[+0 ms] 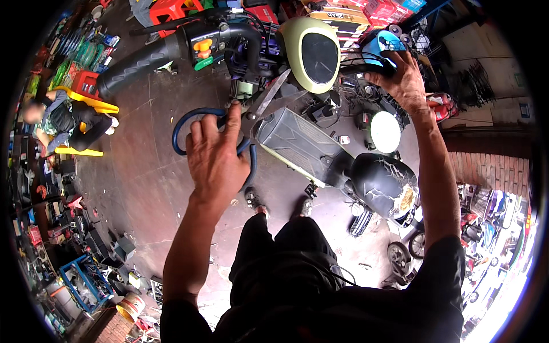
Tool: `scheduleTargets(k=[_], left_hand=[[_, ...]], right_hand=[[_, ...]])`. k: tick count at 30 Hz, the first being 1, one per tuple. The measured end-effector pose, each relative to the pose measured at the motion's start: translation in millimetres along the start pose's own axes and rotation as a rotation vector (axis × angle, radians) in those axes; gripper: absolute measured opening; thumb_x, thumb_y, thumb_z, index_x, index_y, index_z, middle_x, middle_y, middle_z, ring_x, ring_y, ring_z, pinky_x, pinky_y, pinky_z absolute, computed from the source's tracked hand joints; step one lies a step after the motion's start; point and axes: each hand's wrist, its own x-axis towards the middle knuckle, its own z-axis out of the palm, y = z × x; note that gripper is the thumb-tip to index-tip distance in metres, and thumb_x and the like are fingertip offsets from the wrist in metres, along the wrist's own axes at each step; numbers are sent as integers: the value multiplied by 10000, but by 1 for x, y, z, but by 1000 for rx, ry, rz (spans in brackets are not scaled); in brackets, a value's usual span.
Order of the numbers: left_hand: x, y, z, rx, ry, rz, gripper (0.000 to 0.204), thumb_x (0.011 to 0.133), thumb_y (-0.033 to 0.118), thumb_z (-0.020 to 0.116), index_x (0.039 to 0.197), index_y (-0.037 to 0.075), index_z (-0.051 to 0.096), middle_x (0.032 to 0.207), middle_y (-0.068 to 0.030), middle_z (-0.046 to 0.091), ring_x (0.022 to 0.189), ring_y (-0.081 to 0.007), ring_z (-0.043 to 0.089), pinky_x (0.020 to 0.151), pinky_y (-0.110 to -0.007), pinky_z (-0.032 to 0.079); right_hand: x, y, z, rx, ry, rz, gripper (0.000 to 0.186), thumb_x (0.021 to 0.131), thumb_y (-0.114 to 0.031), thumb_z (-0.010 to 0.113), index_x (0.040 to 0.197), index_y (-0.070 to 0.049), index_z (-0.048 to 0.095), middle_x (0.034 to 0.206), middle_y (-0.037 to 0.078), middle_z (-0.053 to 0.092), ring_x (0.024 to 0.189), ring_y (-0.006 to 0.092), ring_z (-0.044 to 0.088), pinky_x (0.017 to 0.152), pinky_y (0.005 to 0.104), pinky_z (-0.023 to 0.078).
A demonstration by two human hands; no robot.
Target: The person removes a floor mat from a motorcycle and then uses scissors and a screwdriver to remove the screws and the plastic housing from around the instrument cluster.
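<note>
A pair of scissors (267,101) with long metal blades and blue handles is in my left hand (216,157). Its fingers are curled at the handles, while the index finger stretches along toward the pivot. The blades stand apart, just left of and below the pale green display housing (313,54) of an electric scooter. My right hand (405,83) is closed around the dark right end of the handlebar (366,67). The black left grip (143,63), with orange and green switches, points away to the left. Below lies the scooter's grey footboard (303,143).
A torn black seat (383,183) is at the right. At the left, a person sits on a yellow chair (86,102). Red stools (174,8) and boxes (337,23) stand at the far side, near a blue bucket (382,46). Parts and tools crowd both sides.
</note>
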Motion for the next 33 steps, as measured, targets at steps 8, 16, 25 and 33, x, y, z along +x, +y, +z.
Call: scheduleTargets(k=[8, 16, 25, 33], left_hand=[[-6, 24, 4, 150, 52, -99, 760, 652, 68, 727, 1372, 145, 498, 1022, -146, 506, 1007, -346, 501, 890, -442, 413], [-19, 38, 32, -92, 131, -198, 670, 669, 78, 698, 1319, 128, 544, 1002, -163, 510, 990, -371, 510, 843, -446, 426], [-23, 68, 36, -240, 60, -331, 629, 711, 66, 663, 1325, 43, 527, 1056, -197, 527, 1045, -395, 500, 895, -445, 412], [-27, 62, 44, -297, 99, -307, 710, 672, -64, 620, 1359, 79, 509, 1020, -129, 495, 982, -302, 502, 890, -368, 411]], right_hand=[[-22, 11, 19, 349, 143, -14, 432, 737, -386, 786, 1076, -132, 702, 956, 73, 618, 800, 275, 652, 695, 361, 518], [-28, 9, 15, 366, 192, -51, 323, 765, -317, 763, 1038, -153, 713, 995, 45, 620, 852, 251, 647, 738, 351, 518], [-34, 6, 13, 247, 210, -12, 365, 768, -343, 749, 1078, -160, 692, 1059, 74, 584, 945, 305, 602, 787, 405, 516], [-46, -116, 13, 653, 25, 104, 723, 683, -231, 822, 1304, -77, 485, 1181, 158, 515, 1024, 366, 580, 850, 443, 484]])
